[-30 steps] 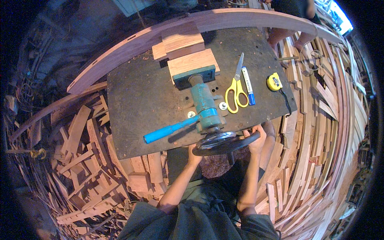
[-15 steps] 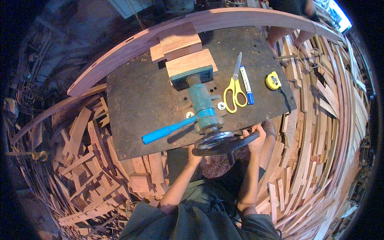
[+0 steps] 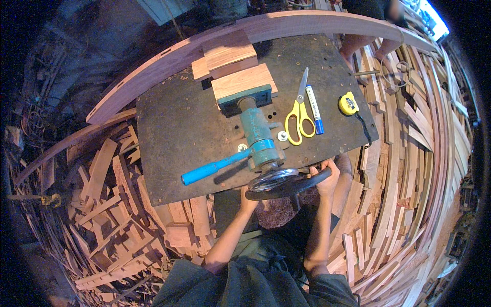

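Note:
In front of me a teal screw clamp (image 3: 255,125) with a blue lever (image 3: 217,165) is mounted on a dark metal table (image 3: 179,117). At its near end are a shiny metal ring (image 3: 273,179) and a black handwheel (image 3: 289,188), seen nearly edge-on. My right hand (image 3: 328,176) is closed round the wheel's right side. My left hand (image 3: 248,200) grips its left side, with the fingers partly hidden behind it. The clamp's flat jaw (image 3: 246,100) bears against a wooden block (image 3: 244,82). Beyond it, another block (image 3: 231,53) touches a long curved beam (image 3: 286,23).
Yellow-handled scissors (image 3: 300,120), a white and blue marker (image 3: 314,110) and a yellow tape measure (image 3: 348,104) lie on the table's right half. Wood offcuts (image 3: 110,204) heap up on the left, long strips (image 3: 409,204) on the right. Another person's legs (image 3: 358,45) show at the far right.
Nothing moves clearly; both hands stay on the handwheel, and the clamp and blocks look the same apart from a very slight shift of the view.

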Available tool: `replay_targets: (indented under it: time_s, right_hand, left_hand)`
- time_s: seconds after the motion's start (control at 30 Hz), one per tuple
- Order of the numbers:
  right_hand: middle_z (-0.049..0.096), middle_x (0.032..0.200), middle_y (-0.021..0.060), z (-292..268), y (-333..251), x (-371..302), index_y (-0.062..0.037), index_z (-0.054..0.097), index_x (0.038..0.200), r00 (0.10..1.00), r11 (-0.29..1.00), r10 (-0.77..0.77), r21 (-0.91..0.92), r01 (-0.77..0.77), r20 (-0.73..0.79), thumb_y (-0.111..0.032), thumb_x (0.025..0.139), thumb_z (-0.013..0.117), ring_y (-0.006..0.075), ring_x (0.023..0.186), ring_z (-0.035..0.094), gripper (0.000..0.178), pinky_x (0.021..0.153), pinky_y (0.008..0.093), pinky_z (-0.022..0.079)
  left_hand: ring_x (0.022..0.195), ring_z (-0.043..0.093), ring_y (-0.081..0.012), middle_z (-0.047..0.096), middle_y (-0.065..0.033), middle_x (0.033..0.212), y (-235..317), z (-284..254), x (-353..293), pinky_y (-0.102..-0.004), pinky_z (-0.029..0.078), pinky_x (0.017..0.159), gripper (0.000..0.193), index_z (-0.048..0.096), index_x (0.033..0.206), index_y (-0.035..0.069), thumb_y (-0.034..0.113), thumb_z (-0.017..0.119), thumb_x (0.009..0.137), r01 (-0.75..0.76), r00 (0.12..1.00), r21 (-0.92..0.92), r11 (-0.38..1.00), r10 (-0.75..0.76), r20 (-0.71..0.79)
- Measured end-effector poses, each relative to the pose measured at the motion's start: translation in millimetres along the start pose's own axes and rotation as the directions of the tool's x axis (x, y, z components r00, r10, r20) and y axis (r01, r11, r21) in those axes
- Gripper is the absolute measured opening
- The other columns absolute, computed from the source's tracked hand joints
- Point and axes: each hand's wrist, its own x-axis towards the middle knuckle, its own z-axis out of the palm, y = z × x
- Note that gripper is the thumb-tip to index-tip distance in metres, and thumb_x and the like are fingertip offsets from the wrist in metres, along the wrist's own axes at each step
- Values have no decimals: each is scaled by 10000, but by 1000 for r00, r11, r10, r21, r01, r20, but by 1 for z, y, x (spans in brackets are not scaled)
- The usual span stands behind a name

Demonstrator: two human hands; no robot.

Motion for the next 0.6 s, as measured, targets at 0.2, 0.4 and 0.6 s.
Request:
replay_targets:
  time_s: [0.2,0.4,0.6]
  right_hand:
    - [358,597,-29,-1,3,0,-94,383,640,1000,1000,12,-6,-12,-5,-173,614,841,99,565,340,465,503,255,295]
    - [359,599,-28,-1,4,1,-96,382,637,1000,1000,-10,-6,10,-10,-170,610,839,100,565,335,464,504,257,293]
    - [368,603,-28,-3,6,1,-99,383,638,1000,1000,21,1,-21,-3,-161,594,840,99,570,335,464,508,257,295]
  left_hand:
    - [1020,602,-257,658,-132,1072,11,-4,0,-383,460,931,235,643,1077,8,61,607,851,38,995,24,999,-40,91]
    - [829,664,-202,711,-116,877,4,2,2,-335,494,768,202,704,939,21,125,694,766,-15,998,-26,1000,13,-57]
    - [824,669,-217,710,-119,877,10,4,2,-339,495,769,203,697,945,21,111,684,764,-27,998,-18,999,26,-57]
